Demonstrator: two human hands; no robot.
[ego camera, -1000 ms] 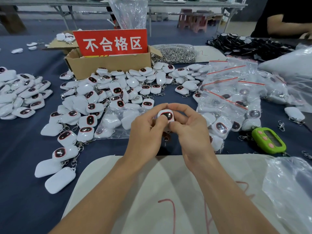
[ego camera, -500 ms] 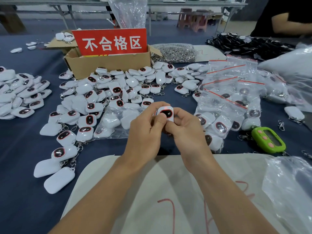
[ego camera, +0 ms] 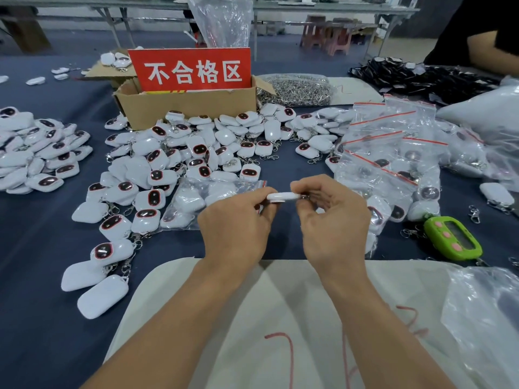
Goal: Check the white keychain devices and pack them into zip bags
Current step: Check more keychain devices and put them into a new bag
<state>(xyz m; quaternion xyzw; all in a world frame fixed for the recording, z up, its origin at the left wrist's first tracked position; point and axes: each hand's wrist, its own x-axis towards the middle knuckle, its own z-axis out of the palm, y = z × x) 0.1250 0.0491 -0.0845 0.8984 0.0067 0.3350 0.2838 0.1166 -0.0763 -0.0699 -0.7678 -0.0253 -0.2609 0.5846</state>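
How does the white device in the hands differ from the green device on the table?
The white device is pinched edge-on between the left hand and right hand; the green device lies flat, untouched. The white device shows only its edge; the green device shows pink buttons. Both are rounded.

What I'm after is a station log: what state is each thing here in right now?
held device: edge-on, pinched between both hands.
left hand: pinches its left end.
right hand: pinches its right end.
cardboard box: open, flaps out, red sign standing up from it.
loose devices: heaped, unbagged.
zip bags: hold devices, piled flat.
green timer: lying face up.
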